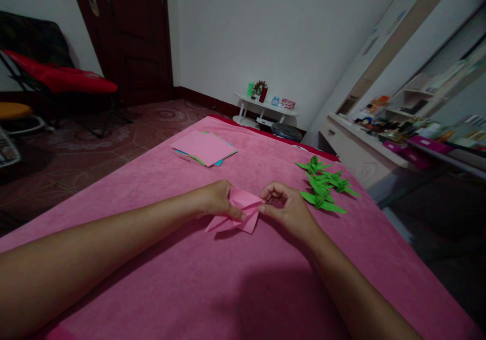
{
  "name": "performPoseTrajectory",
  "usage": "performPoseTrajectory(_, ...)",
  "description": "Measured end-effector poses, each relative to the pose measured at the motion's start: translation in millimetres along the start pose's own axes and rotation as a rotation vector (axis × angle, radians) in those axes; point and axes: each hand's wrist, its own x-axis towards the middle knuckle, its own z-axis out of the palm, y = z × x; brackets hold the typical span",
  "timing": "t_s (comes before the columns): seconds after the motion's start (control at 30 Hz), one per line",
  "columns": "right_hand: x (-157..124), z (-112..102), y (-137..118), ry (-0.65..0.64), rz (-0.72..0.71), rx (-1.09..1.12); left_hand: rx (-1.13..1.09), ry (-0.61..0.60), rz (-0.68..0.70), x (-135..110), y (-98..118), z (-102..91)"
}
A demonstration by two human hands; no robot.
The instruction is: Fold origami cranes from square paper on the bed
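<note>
A partly folded piece of pink paper (243, 211) lies on the pink cloth-covered surface (235, 289), near the middle. My left hand (214, 198) grips its left side with closed fingers, thumb pressed on a fold. On the other side, my right hand (286, 206) pinches the paper's right edge between thumb and fingertips. Both forearms reach in from the bottom of the view.
A stack of coloured paper sheets (205, 147), pink on top, lies further back. Several folded green paper figures (322, 185) sit to the right of my hands. A dresser (360, 153) with clutter stands at right, a small white table (266, 107) by the wall, a red chair (56, 77) at left.
</note>
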Motion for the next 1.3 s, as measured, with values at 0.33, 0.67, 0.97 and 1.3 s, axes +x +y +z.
performPoseTrajectory(0.33,-1,-2,-5,-0.069,0.032,0.119,-0.388,-0.129,-0.061,-3,3,0.7)
performPoseTrajectory(0.67,1,-10,-6,-0.043,-0.007,0.069,-0.569,-0.256,-0.1,-1,0,0.1)
performPoseTrajectory(0.97,0,-12,-11,-0.045,-0.079,0.024,-0.604,-0.438,-0.054,4,-7,-4.1)
performPoseTrajectory(1.3,-1,-9,-14,-0.143,-0.004,-0.049,-0.472,-0.23,-0.044,-2,-2,1.0)
